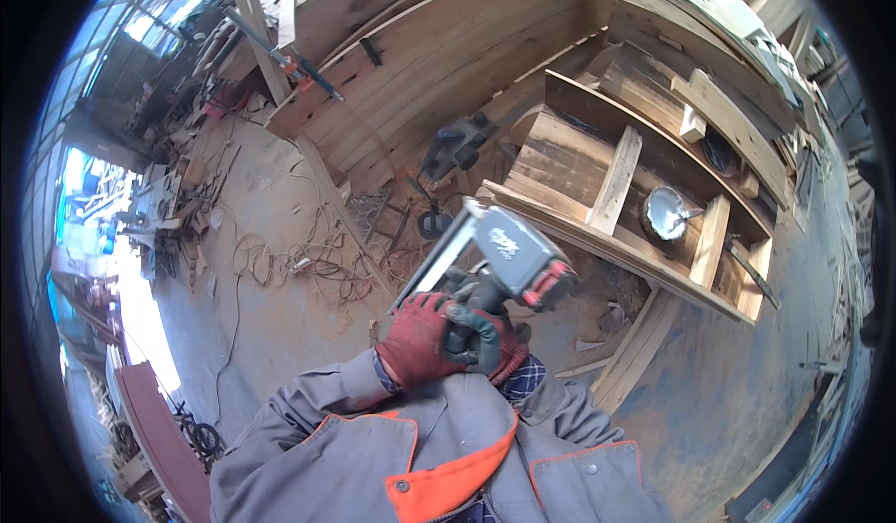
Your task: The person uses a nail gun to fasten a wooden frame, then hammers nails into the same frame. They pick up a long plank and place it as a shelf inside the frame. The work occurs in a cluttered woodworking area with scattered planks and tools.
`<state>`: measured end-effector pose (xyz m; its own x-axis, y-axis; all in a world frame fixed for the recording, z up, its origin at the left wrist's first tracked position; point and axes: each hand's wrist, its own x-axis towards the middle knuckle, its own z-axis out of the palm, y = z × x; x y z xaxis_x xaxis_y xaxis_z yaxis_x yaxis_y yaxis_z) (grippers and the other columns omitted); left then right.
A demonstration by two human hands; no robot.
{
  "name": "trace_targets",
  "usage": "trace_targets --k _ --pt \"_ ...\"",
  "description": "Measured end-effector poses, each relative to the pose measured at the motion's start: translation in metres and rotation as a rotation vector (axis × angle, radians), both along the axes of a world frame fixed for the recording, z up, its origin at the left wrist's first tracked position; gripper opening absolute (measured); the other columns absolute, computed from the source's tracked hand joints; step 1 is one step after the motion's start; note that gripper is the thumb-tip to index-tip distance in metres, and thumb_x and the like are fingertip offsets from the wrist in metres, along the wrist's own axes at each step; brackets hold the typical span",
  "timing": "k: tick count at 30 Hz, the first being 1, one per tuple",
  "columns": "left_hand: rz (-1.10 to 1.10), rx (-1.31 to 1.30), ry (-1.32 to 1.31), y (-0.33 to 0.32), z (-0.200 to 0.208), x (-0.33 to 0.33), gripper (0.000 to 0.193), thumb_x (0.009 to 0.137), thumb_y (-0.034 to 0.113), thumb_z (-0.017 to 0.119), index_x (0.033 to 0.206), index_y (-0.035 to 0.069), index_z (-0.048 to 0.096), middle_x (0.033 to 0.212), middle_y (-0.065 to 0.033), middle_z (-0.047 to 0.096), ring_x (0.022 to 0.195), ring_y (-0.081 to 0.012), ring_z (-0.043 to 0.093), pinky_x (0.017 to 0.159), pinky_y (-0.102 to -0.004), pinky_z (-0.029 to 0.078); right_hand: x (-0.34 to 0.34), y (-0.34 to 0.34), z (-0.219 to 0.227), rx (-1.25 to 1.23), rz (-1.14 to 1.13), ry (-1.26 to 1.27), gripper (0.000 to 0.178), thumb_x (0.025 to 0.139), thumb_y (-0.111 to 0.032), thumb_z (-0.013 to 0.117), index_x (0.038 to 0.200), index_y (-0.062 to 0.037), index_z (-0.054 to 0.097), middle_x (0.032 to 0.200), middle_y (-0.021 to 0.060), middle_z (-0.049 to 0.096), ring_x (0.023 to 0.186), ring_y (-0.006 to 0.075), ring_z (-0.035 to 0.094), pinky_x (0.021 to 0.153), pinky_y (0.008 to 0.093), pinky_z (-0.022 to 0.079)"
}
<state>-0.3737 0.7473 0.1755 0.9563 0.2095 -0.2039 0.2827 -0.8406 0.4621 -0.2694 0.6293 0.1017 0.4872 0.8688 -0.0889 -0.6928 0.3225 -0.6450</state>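
A grey nail gun (519, 251) with a red-trimmed end is held close in front of my chest. Its long pale magazine (439, 254) points up and to the left. My left hand (420, 338), in a red work glove with dark fingertips, is closed on the tool near its grip. On the other side my right hand (511, 344), gloved the same way, is closed around the dark handle. Part of the right hand is hidden behind the tool and the left fingers.
A wooden frame with crosspieces (611, 182) stands ahead right, holding a bowl of white stuff (665, 213). Behind it rises a large plank panel (411, 84). A dark power tool (457, 148) sits near the panel. Tangled hose (299, 271) and scraps lie on the dusty floor.
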Motion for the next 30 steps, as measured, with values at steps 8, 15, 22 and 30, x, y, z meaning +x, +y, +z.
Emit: trace_targets --k 8,15,22,30 --pt "0.471 -0.414 -0.183 0.041 -0.025 -0.013 0.046 0.067 0.027 0.084 0.105 0.007 0.067 0.091 -0.0141 0.071 0.084 -0.0287 0.070 0.077 -0.0400 0.055 0.014 0.052 -0.023 -0.392 0.107 -0.808 0.062 0.087 -0.026 0.082 0.138 -0.0030 0.053 0.131 0.0165 0.065 0.119 0.0282 0.064 0.099 0.0379 0.051" --pt "0.378 -0.293 -0.047 0.218 -0.095 0.095 0.059 0.068 0.028 0.085 0.117 0.003 0.065 0.101 -0.0161 0.071 0.094 -0.0279 0.070 0.086 -0.0370 0.054 0.100 0.024 -0.102 -0.501 0.073 -0.445 0.041 0.097 -0.007 0.069 0.134 0.0042 0.057 0.119 0.0110 0.069 0.102 0.0131 0.067 0.085 0.0267 0.056" --pt "0.334 -0.698 0.109 0.404 -0.278 0.299 0.061 0.073 0.013 0.087 0.127 0.001 0.064 0.109 -0.0106 0.072 0.096 -0.0217 0.068 0.088 -0.0373 0.055 0.124 -0.083 -0.202 -1.023 -0.452 -0.077 0.025 0.099 -0.005 0.062 0.123 0.0016 0.067 0.109 0.0088 0.072 0.095 0.0174 0.071 0.083 0.0308 0.058" --pt "0.420 -0.798 0.320 0.506 -0.430 0.394 0.062 0.075 0.000 0.082 0.133 0.000 0.061 0.111 -0.0099 0.071 0.097 -0.0219 0.068 0.085 -0.0380 0.058 0.061 -0.077 -0.205 -1.097 -0.693 0.415 0.028 0.101 -0.018 0.063 0.124 -0.0009 0.065 0.109 0.0090 0.072 0.092 0.0221 0.072 0.080 0.0348 0.058"
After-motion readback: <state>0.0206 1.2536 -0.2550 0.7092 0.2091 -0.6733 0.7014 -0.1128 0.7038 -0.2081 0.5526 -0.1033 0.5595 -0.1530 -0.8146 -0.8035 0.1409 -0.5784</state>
